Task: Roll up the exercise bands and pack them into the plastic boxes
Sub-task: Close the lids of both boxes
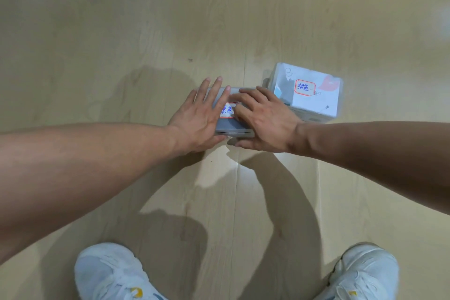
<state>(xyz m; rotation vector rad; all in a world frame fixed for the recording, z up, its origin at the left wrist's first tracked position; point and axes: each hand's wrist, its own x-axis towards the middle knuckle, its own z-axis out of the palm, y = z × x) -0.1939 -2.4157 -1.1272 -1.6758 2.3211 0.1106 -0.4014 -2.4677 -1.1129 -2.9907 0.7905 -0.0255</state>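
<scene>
Centrally, grey labelled plastic box (232, 126)

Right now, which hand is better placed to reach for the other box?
Right hand. It rests on the grey box on the side nearest the white box; the left hand lies on the far side.

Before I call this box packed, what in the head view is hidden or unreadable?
- Gray box: its lid is mostly covered by the left hand and right hand; contents hidden.
- Its label: partly covered by the fingers, only part readable.
- Latch state: the front edge is too small to judge.
- Clear box: cloudy walls and printed card hide any band.
- Shoes: cut off by the bottom edge.
</scene>
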